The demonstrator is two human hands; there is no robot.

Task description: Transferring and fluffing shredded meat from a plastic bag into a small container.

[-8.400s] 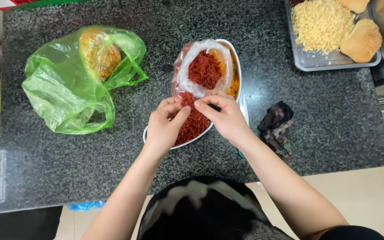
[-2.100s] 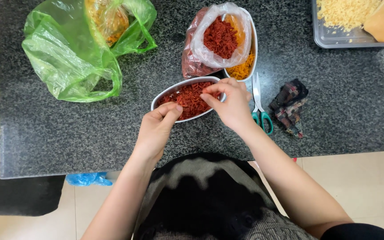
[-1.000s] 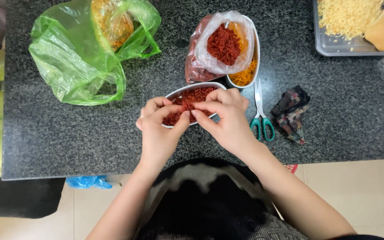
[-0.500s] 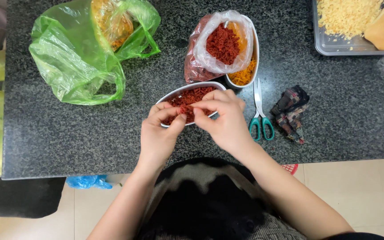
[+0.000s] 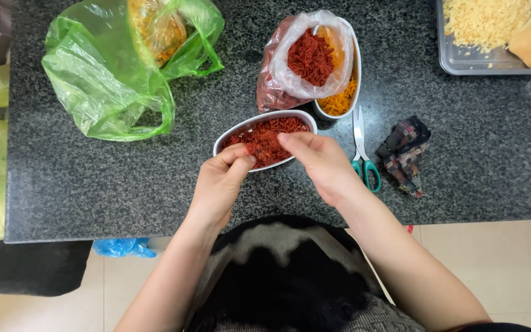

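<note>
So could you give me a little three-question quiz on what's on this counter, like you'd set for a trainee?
1. True or false: both hands are at the oval metal dish of red shreds.
2. What lies just right of the right hand? A) scissors with green handles B) a knife C) a spoon
3. Fill in: the clear bag of red shreds sits in a second dish that also holds ____ shreds.

Key
1. True: the left hand pinches at the dish's near rim and the right hand reaches over it.
2. A: the scissors lie on the dark counter.
3. Orange.
</note>
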